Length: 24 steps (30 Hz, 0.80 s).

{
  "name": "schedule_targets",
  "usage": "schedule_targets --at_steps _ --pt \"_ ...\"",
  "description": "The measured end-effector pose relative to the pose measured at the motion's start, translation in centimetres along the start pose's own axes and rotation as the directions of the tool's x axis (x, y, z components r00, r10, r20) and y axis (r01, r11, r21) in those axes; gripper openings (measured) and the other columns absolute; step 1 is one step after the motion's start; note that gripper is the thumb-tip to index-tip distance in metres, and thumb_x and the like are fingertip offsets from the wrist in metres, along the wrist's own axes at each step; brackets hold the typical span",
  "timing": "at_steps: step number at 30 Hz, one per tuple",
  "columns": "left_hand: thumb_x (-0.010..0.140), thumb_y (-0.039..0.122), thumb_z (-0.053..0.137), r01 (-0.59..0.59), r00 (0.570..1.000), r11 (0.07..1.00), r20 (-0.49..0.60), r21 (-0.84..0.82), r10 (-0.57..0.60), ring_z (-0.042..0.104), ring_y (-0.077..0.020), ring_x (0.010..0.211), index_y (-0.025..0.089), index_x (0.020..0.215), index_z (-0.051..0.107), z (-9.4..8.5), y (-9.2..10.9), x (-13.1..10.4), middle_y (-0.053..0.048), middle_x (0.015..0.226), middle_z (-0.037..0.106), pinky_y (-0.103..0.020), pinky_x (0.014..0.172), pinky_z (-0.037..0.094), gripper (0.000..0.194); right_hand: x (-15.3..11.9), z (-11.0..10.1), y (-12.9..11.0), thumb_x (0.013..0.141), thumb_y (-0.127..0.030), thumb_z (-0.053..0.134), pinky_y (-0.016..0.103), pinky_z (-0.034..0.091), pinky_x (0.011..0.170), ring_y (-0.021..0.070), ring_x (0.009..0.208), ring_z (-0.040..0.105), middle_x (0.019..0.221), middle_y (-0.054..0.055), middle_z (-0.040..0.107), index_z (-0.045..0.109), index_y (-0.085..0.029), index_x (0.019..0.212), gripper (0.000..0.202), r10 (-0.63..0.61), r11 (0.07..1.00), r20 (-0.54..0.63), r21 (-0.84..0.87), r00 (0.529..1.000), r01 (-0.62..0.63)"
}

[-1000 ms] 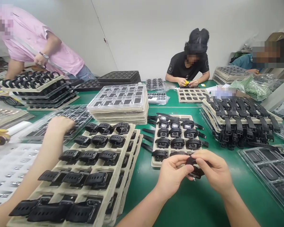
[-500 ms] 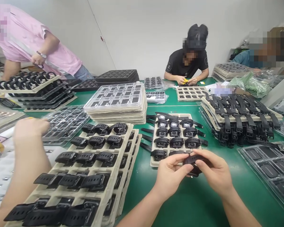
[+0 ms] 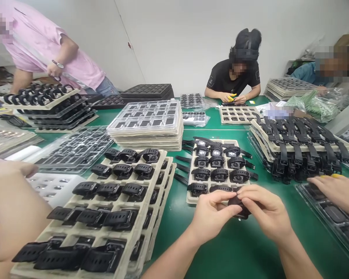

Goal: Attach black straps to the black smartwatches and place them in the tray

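the person's left hand [image 3: 212, 217] and right hand [image 3: 267, 211] hold one small black watch [image 3: 243, 214]. it is in front of the near edge of the middle tray [image 3: 192, 200], with the bare green table [image 3: 238, 255] around it. on both hands the thumb and fingers are closed in a small pinch, with the watch in between. the fingertips almost meet, so much of the watch is hidden, and one cannot tell which part each hand grips.

half a second ago more of the black strap showed; now the fingers cover more of it. the hands have hardly moved from their spot, so this looks like slow, careful finger work that is not done yet.

something new is at the right: a co-worker's hand [image 3: 333, 188] has come in over the far edge of the clear tray [image 3: 320, 213]. on the other side, another arm [image 3: 14, 209] has slid left, over the left part of the white tray [image 3: 50, 186]. both are well apart from the watch, so they do not seem to get in the way.
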<state>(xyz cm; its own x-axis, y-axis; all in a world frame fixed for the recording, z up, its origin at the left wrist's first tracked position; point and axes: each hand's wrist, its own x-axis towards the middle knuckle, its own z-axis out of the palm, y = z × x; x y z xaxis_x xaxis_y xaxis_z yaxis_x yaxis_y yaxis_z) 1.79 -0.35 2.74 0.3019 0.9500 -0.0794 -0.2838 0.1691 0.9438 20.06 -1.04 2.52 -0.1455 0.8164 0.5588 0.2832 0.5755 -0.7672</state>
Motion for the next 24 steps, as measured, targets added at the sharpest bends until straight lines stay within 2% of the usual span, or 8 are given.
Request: schedule_targets --at_steps 5,8,11,15,18,20,24 --pt "0.073 0.018 0.084 -0.016 1.0 0.998 0.0 0.06 0.016 0.077 -0.0212 0.08 0.016 0.099 0.082 -0.2 0.3 0.0 -0.008 0.1 0.078 -0.028 0.073 0.066 0.026 -0.1 0.1 0.1 0.094 -0.011 0.065 0.029 0.058 0.077 0.0199 0.088 0.072 0.096 0.004 0.075 0.077 -0.026 0.094 0.02 0.011 0.999 0.031 -0.036 0.999 -0.009" --pt "0.075 0.018 0.081 -0.07 0.998 0.979 0.007 0.19 0.07 0.076 -0.0199 0.079 0.018 0.1 0.082 -0.2 0.5 0.0 -0.007 0.099 0.077 -0.028 0.072 0.066 0.025 -0.1 0.5 0.2 0.095 -0.012 0.064 0.028 0.058 0.076 0.0188 0.087 0.071 0.096 0.003 0.074 0.077 -0.027 0.094 0.02 0.014 0.999 0.023 -0.038 1.0 -0.013" --pt "0.083 0.018 0.074 -0.126 0.992 0.938 0.062 0.324 0.112 0.075 -0.0188 0.08 0.021 0.105 0.081 -0.4 0.7 -0.1 -0.006 0.1 0.073 -0.03 0.075 0.066 0.024 0.0 0.8 0.4 0.098 -0.016 0.06 0.027 0.057 0.074 0.0176 0.085 0.07 0.094 0.003 0.073 0.078 -0.029 0.102 0.023 0.052 0.997 0.021 -0.067 0.998 -0.05" --pt "0.089 0.012 0.062 -0.181 0.983 0.855 0.102 0.485 0.15 0.072 -0.022 0.096 0.026 0.118 0.075 -0.4 1.0 -0.2 -0.005 0.106 0.071 -0.034 0.082 0.065 0.035 -0.1 1.3 0.4 0.096 -0.025 0.066 0.031 0.057 0.088 0.0212 0.103 0.07 0.116 0.003 0.074 0.072 -0.033 0.123 0.029 0.166 0.984 0.113 -0.087 0.98 -0.157" --pt "0.087 0.008 0.06 -0.226 0.973 0.764 0.103 0.605 0.206 0.069 -0.0241 0.101 0.026 0.12 0.073 -0.4 1.4 -0.4 -0.006 0.107 0.072 -0.038 0.086 0.063 0.04 -0.3 1.6 0.3 0.09 -0.027 0.072 0.034 0.057 0.092 0.0233 0.107 0.071 0.122 0.001 0.075 0.071 -0.036 0.125 0.036 0.3 0.954 0.15 -0.041 0.942 -0.297" --pt "0.089 0.011 0.06 -0.249 0.969 0.775 0.145 0.582 0.202 0.069 -0.023 0.1 0.027 0.124 0.07 -0.4 1.8 -0.5 -0.006 0.11 0.072 -0.037 0.086 0.063 0.04 -0.3 1.7 0.2 0.089 -0.027 0.072 0.034 0.059 0.089 0.0235 0.103 0.073 0.118 0.001 0.077 0.075 -0.035 0.118 0.03 0.368 0.927 0.108 0.04 0.923 -0.374" --pt "0.085 0.013 0.069 -0.242 0.959 0.893 0.235 0.38 0.16 0.073 -0.0186 0.091 0.028 0.135 0.063 -0.7 2.1 -0.8 -0.008 0.133 0.064 -0.032 0.083 0.064 0.053 0.1 1.3 -0.1 0.085 -0.033 0.076 0.032 0.06 0.082 0.024 0.094 0.074 0.103 0.004 0.079 0.081 -0.029 0.097 0.014 0.469 0.864 -0.022 0.221 0.883 -0.453"
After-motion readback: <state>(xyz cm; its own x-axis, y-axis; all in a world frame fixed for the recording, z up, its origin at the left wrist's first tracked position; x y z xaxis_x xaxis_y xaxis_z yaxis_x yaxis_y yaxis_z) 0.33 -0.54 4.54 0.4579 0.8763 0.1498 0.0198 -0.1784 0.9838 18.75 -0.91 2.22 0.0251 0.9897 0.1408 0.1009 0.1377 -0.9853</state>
